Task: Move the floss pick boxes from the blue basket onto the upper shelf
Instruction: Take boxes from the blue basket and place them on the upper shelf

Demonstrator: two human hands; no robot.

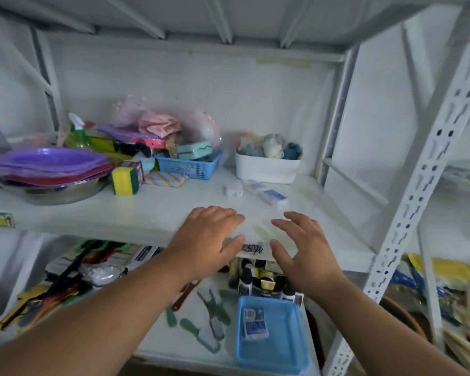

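Observation:
A shallow blue basket (272, 346) lies on the lower shelf at the bottom centre, with one floss pick box (254, 322) in it. On the upper shelf (152, 213), floss pick boxes (274, 197) lie in front of a white bin, with a small white container (233, 189) beside them. My left hand (205, 238) hovers over the upper shelf's front edge, fingers relaxed and empty. A short gap to its right, my right hand (300, 251) is spread open and holds nothing.
The upper shelf holds purple plates (49, 165), a sponge (125, 181), a small blue mesh basket (187, 165) and the white bin (266, 168). Bottles (266, 283), pliers (215, 310) and craft sticks lie on the lower shelf. A white perforated upright (418, 172) stands at right.

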